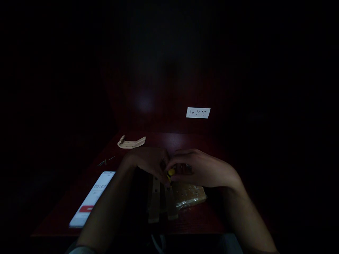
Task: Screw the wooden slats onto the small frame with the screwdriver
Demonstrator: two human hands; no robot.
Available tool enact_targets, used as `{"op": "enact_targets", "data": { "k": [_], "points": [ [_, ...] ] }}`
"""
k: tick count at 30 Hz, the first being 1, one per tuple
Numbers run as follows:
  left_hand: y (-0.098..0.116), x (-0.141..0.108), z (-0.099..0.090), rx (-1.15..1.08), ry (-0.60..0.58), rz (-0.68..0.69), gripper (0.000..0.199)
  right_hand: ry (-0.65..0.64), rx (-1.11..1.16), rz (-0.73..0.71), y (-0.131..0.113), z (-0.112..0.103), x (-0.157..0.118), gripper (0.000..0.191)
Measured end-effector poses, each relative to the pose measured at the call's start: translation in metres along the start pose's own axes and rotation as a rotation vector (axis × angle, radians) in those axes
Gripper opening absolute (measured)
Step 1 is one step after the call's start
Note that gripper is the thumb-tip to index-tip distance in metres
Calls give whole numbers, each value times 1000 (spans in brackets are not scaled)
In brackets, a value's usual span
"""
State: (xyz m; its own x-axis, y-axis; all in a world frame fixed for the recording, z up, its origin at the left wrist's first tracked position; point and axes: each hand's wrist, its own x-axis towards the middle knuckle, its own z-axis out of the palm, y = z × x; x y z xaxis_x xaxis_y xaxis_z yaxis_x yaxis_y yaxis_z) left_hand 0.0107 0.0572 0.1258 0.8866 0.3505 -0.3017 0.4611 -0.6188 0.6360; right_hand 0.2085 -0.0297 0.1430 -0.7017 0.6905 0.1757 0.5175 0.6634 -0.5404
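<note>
My right hand (197, 167) pinches a small screwdriver (171, 172) by its yellow-and-black handle, which stands above a pale wooden strip with holes (171, 206). Close against it, my left hand (150, 161) is closed, with its fingertips down at the upper end of that strip. What those fingertips grip is hidden in the dark. A second pale wooden strip with holes (154, 204) lies alongside on the left. Under and beside my right hand is a brown, flat piece in shiny clear plastic wrap (193, 195).
On the dark red table (196, 220), a lit phone (90, 203) showing a timer lies by my left forearm. Several thin metal pieces, seemingly screws (103, 162), lie beyond it. Farther back is a curved pale wooden part (131, 144). A white socket plate (198, 113) sits on the back panel.
</note>
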Motion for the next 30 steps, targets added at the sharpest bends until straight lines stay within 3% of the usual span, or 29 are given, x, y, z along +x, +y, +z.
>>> {"op": "enact_targets", "data": {
  "k": [5, 10, 16, 23, 30],
  "points": [
    [4, 0, -1, -20, -30, 9, 30, -47, 14, -45, 2, -2, -2, 22],
    [3, 1, -1, -6, -5, 23, 31, 12, -14, 4, 0, 0, 1, 18],
    [0, 2, 1, -14, -13, 45, 31, -31, -1, -39, 0, -2, 0, 25],
    [-1, 3, 0, 37, 2, 30, 30, 14, -28, -1, 1, 1, 3, 15],
    [2, 2, 0, 4, -10, 39, 29, -31, 0, -49, 1, -2, 0, 25]
  ]
}}
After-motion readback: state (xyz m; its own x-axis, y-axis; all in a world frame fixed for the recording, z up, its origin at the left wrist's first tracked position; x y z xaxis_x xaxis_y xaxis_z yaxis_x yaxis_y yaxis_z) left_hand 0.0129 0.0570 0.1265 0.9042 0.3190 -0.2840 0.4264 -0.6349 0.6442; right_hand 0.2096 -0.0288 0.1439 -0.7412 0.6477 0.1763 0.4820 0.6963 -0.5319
